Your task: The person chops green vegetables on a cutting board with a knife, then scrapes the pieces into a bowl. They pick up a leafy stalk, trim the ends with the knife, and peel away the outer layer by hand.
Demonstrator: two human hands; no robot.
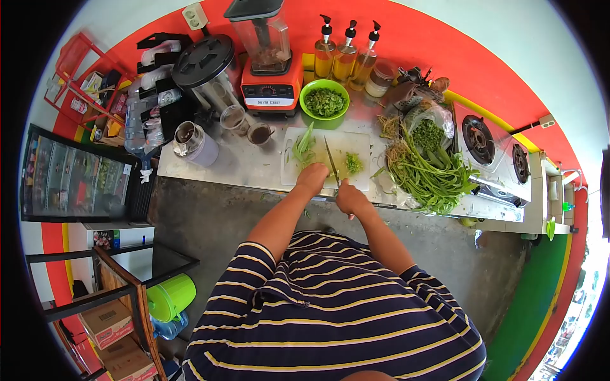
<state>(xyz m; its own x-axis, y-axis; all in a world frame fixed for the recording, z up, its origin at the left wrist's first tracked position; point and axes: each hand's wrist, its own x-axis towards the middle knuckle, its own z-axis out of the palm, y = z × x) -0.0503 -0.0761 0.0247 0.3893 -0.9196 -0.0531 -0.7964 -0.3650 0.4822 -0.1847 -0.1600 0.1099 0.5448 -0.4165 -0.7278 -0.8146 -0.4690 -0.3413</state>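
Note:
My right hand (351,198) is closed around the handle of a kitchen knife (331,156), its blade pointing away from me over a white cutting board (360,138). At the board's near edge, my left hand (311,178) has its fingers curled down on some leafy green stalks (304,147), close to the left of the blade. To the right of the knife lies a small heap of chopped greens (353,163). Just behind the board stands a lime-green bowl (342,116) holding more chopped greens.
A large bunch of long greens (427,166) lies right of the board, beside a gas stove (490,141). Behind are a red blender (272,82) and several pump bottles (345,57). Cups (260,133) and a metal canister (196,145) stand to the left.

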